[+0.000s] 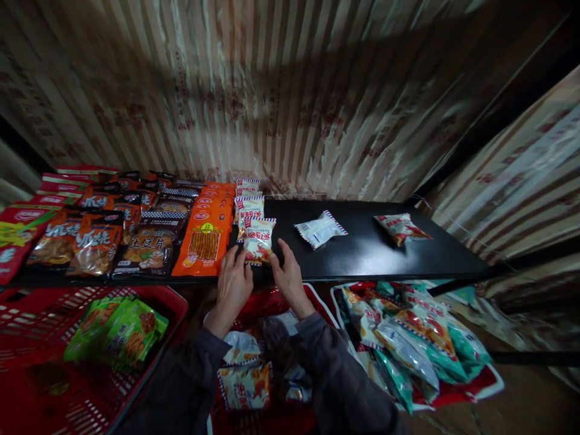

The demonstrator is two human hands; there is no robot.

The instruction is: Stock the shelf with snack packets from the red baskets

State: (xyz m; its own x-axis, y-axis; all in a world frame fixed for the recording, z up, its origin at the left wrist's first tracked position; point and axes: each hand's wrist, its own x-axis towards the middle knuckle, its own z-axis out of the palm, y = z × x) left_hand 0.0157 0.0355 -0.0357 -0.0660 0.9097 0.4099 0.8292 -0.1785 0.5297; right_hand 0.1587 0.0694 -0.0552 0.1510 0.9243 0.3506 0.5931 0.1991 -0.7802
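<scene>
A small white and red snack bag [258, 237] stands at the front of a short row on the black shelf, with a blue-and-red striped edge. My left hand [234, 284] is closed at its lower left edge, fingers bent against it. On the other side, my right hand [290, 278] is open: its thumb touches the bag's lower right corner and the index finger is spread away from it. Behind stand more bags of the same kind [248, 207]. Orange snack packets [202, 241] form the row just left of my left hand.
The black shelf [362, 260] also carries a silvery bag [321, 229], a red-white bag [401, 228], dark packets [145, 248] and red packets [25, 229]. Below are a red basket [174, 302] with green packets [120, 332], a middle basket [319, 296] and a full right basket [493, 377].
</scene>
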